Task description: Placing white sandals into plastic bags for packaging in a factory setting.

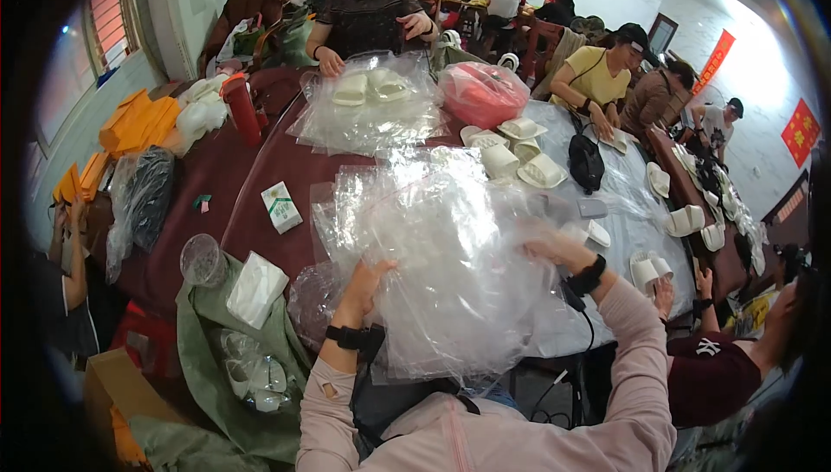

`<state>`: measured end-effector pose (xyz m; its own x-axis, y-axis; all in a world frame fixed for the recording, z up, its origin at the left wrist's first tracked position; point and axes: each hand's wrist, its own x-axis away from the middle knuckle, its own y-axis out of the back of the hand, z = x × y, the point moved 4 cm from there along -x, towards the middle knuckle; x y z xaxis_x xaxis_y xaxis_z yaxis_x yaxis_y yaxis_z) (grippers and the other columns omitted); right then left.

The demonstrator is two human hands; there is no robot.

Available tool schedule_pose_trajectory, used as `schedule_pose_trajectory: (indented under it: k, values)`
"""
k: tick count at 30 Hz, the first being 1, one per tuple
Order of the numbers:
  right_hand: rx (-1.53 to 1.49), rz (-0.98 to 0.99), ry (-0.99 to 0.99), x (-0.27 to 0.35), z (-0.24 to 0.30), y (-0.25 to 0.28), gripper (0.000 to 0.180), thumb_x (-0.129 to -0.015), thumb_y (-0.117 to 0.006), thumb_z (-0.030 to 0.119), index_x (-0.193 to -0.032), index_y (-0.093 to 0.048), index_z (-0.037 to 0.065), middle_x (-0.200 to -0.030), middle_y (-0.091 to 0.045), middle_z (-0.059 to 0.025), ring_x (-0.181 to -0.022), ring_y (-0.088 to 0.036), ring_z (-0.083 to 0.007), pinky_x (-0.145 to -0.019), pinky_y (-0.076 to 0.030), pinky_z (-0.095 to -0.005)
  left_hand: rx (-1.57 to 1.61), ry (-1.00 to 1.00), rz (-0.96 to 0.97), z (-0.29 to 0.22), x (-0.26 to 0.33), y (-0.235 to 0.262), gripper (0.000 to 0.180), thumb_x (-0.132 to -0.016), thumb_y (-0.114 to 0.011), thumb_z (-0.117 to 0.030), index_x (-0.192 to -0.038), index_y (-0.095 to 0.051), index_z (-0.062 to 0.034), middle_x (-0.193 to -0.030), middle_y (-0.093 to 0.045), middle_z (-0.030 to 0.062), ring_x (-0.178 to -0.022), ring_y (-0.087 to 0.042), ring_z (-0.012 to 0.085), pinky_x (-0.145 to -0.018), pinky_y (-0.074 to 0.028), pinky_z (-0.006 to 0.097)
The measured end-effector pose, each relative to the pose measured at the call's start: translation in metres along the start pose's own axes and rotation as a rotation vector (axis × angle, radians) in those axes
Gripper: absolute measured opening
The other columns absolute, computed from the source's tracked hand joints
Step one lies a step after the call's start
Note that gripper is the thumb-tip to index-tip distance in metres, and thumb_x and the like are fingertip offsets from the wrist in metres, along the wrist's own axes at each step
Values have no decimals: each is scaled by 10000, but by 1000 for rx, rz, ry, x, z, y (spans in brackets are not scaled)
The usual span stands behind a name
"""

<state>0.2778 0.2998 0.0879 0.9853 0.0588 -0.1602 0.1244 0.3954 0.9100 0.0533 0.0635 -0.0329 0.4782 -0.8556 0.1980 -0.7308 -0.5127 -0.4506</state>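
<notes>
A large clear plastic bag (459, 290) spreads in front of me, its lower part hanging past the table's near edge. My left hand (370, 286) is closed on the bag's left side, thumb on top. At the bag's right side is my right hand (544, 242), touching the film; motion blurs its fingers, so their grip cannot be made out. More flat clear bags (346, 186) lie beneath and behind the held one. Beyond the bags, to the right, sits a loose pile of cream slippers (499, 160).
Across the table a person (363, 17) stands over clear bags with a pair of slippers (385, 84) on top. A red bundle in plastic (485, 95), a small white-green box (281, 207) and a tissue pack (257, 288) lie around. Coworkers handle slippers at right.
</notes>
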Motion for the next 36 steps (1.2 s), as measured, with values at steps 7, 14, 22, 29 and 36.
schedule_pose_trajectory:
  k: [7,14,22,29,36]
  values:
    - [181,340,-1124,-3,-89,-46,257,-777,-497,174,-906,-669,33,-806,-666,-172,-809,-646,-363,-713,-518,-455,0,66,-42,0,3,-4,511,-802,-601,-99,-1285,-435,-65,-1080,-550,67,-949,-574,183,-786,-519,326]
    - [474,-366,-772,-36,-84,-46,444,-762,-575,242,-1135,-556,3,-1039,-622,-245,-947,-625,-357,-788,-501,-431,57,33,-101,23,-5,21,564,-788,-626,-84,-1305,-406,-41,-1076,-569,108,-950,-580,216,-809,-508,335]
    - [-568,-361,-1093,-48,-107,-63,714,-768,-662,493,-1209,-521,-51,-1025,-611,-194,-941,-596,-282,-781,-470,-340,56,-8,-52,8,-3,1,556,-787,-621,-73,-1304,-420,-47,-1111,-572,101,-967,-575,209,-839,-488,330]
    - [-406,-99,-662,-43,-64,-28,419,-797,-669,366,-1036,-646,22,-981,-614,-79,-804,-560,-174,-691,-465,-330,-15,44,-86,14,-3,15,548,-757,-655,-71,-1267,-459,-24,-1076,-575,84,-983,-558,191,-837,-468,309]
    - [-615,-110,-673,-24,-104,-41,224,-815,-642,130,-1010,-656,19,-991,-642,-73,-828,-605,-184,-707,-494,-293,35,-45,-45,-2,4,-3,542,-758,-675,-85,-1255,-467,-30,-1075,-574,81,-958,-568,189,-834,-476,311]
